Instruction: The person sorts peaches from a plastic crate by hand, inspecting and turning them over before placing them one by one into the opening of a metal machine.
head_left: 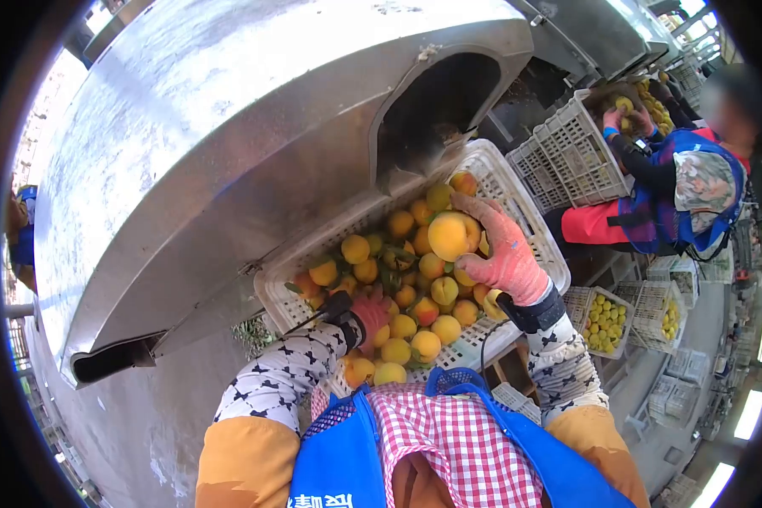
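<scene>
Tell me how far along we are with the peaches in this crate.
Possibly done: the side crates hold fruit, though I can't tell whether they're finished. In hand: the right hand holds one peach; the left hand is down among the others. Left: probably plenty, as the near crate is well filled with loose peaches.

Yellow-orange peach (449, 236) above piled peaches (426, 310)

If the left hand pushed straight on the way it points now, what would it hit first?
Probably the loose yellow-orange fruit just ahead of the left hand. How deep the hand sits in the pile is hard to judge from this view.
</scene>
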`<state>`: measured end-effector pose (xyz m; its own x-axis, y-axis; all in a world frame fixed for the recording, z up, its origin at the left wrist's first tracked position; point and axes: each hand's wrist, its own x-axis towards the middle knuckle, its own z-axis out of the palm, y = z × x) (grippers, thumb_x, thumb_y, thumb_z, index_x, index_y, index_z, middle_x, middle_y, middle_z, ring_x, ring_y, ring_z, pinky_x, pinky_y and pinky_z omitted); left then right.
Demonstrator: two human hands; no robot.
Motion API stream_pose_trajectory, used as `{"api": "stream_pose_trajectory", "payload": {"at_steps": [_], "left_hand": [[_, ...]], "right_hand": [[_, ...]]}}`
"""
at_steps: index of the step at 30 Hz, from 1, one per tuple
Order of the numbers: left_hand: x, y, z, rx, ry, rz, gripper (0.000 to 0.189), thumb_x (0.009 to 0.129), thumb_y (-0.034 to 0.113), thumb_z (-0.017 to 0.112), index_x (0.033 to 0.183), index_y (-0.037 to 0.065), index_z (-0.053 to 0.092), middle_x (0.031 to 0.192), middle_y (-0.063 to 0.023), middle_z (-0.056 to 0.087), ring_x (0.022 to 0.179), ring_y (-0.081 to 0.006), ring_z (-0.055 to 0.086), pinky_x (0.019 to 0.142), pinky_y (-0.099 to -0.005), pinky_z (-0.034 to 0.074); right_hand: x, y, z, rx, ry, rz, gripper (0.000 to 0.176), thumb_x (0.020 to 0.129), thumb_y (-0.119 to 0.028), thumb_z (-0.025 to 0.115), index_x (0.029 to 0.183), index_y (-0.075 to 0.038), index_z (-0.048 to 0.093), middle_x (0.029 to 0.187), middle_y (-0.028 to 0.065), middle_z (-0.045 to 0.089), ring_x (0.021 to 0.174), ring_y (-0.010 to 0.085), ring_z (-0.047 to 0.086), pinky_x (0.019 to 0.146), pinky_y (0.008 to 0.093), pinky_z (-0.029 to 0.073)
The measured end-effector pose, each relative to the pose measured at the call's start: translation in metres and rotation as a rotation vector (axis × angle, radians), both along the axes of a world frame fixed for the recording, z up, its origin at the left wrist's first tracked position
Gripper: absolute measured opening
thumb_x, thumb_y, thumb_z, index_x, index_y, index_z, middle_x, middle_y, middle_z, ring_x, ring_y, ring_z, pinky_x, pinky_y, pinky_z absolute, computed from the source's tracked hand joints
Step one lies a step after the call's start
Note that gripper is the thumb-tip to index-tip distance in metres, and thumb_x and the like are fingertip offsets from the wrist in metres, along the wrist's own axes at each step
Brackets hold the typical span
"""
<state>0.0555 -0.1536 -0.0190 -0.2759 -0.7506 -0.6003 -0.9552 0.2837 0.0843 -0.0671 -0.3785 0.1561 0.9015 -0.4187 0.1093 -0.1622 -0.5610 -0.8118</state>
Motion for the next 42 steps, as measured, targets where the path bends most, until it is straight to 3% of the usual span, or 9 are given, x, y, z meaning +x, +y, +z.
{"api": "stream_pose_trajectory", "payload": {"at_steps": [10, 22, 25, 28, 30, 31, 34, 37, 42], "left_hand": [[0.0, -0.043, 0.044, 0.348, -0.12, -0.012, 0.086, 0.06, 0.067, 0.073, 0.129, 0.017, 0.06, 0.136, -0.0074, 0.046, 0.128, -0.0327, 0.038, 0.096, -0.0482, 0.041], [0.013, -0.036, 0.016, 0.397, -0.036, 0.066, 0.093, 0.062, 0.073, 0.069, 0.132, 0.014, 0.057, 0.139, -0.0108, 0.046, 0.127, -0.0345, 0.043, 0.098, -0.0473, 0.043], [0.013, -0.029, 0.022, 0.461, 0.019, 0.074, 0.093, 0.064, 0.074, 0.067, 0.133, 0.013, 0.057, 0.141, -0.0117, 0.044, 0.128, -0.0346, 0.043, 0.099, -0.0465, 0.042], [0.04, -0.02, 0.056, 0.441, 0.153, 0.379, 0.089, 0.067, 0.072, 0.067, 0.133, 0.013, 0.056, 0.139, -0.0134, 0.049, 0.128, -0.0337, 0.046, 0.099, -0.047, 0.042], [0.053, -0.011, 0.057, 0.411, 0.807, 0.736, 0.081, 0.074, 0.065, 0.067, 0.131, 0.008, 0.056, 0.131, -0.0152, 0.056, 0.118, -0.0322, 0.055, 0.097, -0.0438, 0.045], [0.047, 0.001, 0.033, 0.547, 1.52, 1.049, 0.079, 0.077, 0.066, 0.066, 0.126, 0.005, 0.056, 0.115, -0.015, 0.063, 0.106, -0.0305, 0.062, 0.093, -0.0423, 0.05], [0.027, -0.002, 0.061, 0.254, 2.27, 1.577, 0.083, 0.076, 0.071, 0.063, 0.124, 0.004, 0.053, 0.111, -0.0142, 0.062, 0.102, -0.0297, 0.062, 0.089, -0.0437, 0.053], [0.026, -0.013, 0.056, 0.014, 2.471, 1.557, 0.087, 0.075, 0.076, 0.058, 0.126, 0.006, 0.049, 0.113, -0.0137, 0.062, 0.106, -0.0323, 0.06, 0.091, -0.0501, 0.052], [0.025, -0.018, 0.051, -0.174, 2.576, 1.602, 0.089, 0.076, 0.079, 0.053, 0.132, 0.009, 0.048, 0.129, -0.0147, 0.055, 0.119, -0.0333, 0.053, 0.098, -0.0524, 0.047]], "right_hand": [[0.104, -0.034, -0.01, -0.705, -0.073, -0.037, 0.072, 0.075, -0.03, 0.072, 0.137, -0.004, 0.042, 0.127, 0.0248, 0.051, 0.115, 0.0454, 0.049, 0.099, 0.0436, 0.043], [0.157, -0.027, -0.021, -0.664, -0.152, -0.379, 0.062, 0.068, -0.021, 0.081, 0.122, -0.005, 0.056, 0.119, 0.0207, 0.057, 0.109, 0.0316, 0.057, 0.092, 0.0387, 0.048], [0.108, -0.059, -0.003, 0.075, -0.478, -0.374, 0.054, 0.071, -0.023, 0.082, 0.115, -0.003, 0.061, 0.102, 0.013, 0.064, 0.085, 0.0211, 0.061, 0.076, 0.0322, 0.05], [0.051, -0.068, -0.04, -0.165, -0.018, -0.295, 0.044, 0.076, -0.026, 0.077, 0.112, -0.005, 0.063, 0.102, 0.0123, 0.064, 0.089, 0.0251, 0.064, 0.078, 0.0348, 0.051], [0.034, -0.056, -0.084, -0.484, 0.609, -0.07, 0.045, 0.078, -0.028, 0.073, 0.115, -0.006, 0.059, 0.11, 0.0141, 0.061, 0.099, 0.0293, 0.062, 0.083, 0.039, 0.051], [0.028, -0.049, -0.111, -0.479, 0.608, -0.07, 0.045, 0.078, -0.028, 0.073, 0.115, -0.006, 0.059, 0.11, 0.0141, 0.061, 0.099, 0.0293, 0.062, 0.083, 0.039, 0.051], [0.031, -0.044, -0.145, -0.891, 0.753, -0.075, 0.053, 0.074, -0.029, 0.074, 0.118, -0.007, 0.055, 0.117, 0.0173, 0.057, 0.108, 0.033, 0.058, 0.088, 0.0427, 0.05], [0.039, -0.057, -0.115, -0.356, 0.711, -0.043, 0.074, 0.065, -0.027, 0.077, 0.131, -0.008, 0.048, 0.12, 0.0199, 0.056, 0.109, 0.0382, 0.056, 0.092, 0.0443, 0.048], [0.029, 0.018, -0.015, -0.402, 0.478, 0.299, 0.08, 0.063, -0.025, 0.078, 0.134, -0.007, 0.046, 0.121, 0.0189, 0.056, 0.113, 0.0388, 0.053, 0.096, 0.0451, 0.045]]}}
